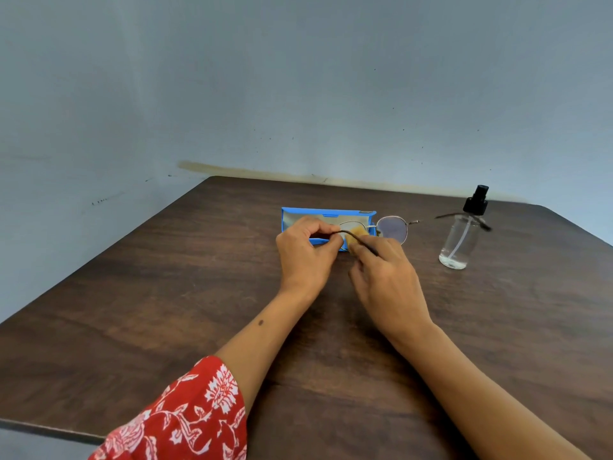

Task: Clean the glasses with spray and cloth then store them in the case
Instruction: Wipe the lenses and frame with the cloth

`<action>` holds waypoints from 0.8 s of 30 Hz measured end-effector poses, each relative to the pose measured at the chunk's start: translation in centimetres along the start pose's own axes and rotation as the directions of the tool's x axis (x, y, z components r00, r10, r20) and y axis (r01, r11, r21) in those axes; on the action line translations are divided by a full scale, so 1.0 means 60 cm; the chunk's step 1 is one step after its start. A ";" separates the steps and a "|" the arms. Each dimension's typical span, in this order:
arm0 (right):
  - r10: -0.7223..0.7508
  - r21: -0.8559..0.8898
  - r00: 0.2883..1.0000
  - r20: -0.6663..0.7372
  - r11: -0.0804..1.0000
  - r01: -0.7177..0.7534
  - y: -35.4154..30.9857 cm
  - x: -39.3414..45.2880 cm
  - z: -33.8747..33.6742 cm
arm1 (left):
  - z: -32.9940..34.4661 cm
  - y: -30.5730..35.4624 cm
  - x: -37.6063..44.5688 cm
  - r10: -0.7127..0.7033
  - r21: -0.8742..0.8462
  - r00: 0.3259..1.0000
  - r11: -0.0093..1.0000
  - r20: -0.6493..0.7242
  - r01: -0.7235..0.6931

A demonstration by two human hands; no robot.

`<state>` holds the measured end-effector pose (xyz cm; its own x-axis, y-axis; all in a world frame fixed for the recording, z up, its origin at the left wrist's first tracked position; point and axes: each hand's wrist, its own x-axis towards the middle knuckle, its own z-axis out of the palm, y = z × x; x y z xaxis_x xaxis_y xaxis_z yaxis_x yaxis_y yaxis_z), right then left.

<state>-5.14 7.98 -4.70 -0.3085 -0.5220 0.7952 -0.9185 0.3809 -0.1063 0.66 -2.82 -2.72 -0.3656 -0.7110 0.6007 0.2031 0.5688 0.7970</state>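
While mid-table, glasses point(391, 229) in both hands.

One pair of round wire-rimmed glasses point(381, 229), one yellow cleaning cloth point(358, 234), one open blue glasses case point(326, 216), one clear spray bottle point(462, 232), one wooden table point(166, 310), two hands: left hand point(306, 252), right hand point(386, 277).

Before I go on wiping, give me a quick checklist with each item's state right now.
1. Left hand grips the glasses: ok.
2. Right hand presses the yellow cloth to a lens: ok.
3. Blue case open behind the hands: ok.
4. Spray bottle upright, clear of both hands: ok.
5. Lens clean: cannot tell.
6. Liquid in the bottle: ok, a little at the bottom.
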 end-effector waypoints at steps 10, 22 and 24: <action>0.004 0.038 1.000 -0.024 0.999 -0.003 0.000 0.000 -0.003 | -0.006 -0.001 0.005 0.020 0.013 1.000 1.000 -0.015 -0.020; -0.023 0.020 0.999 0.034 1.000 0.022 -0.007 -0.002 -0.001 | -0.004 -0.002 0.004 0.020 0.012 1.000 1.000 0.001 -0.020; -0.065 0.049 0.996 0.068 0.997 0.061 -0.013 0.000 0.000 | -0.006 -0.002 0.004 0.024 0.014 1.000 1.000 0.008 -0.024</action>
<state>-4.45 7.69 -4.61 -0.2648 -0.5964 0.7577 -0.9467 0.3103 -0.0866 0.86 -3.19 -2.68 -0.3682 -0.6935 0.6193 0.1992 0.5917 0.7811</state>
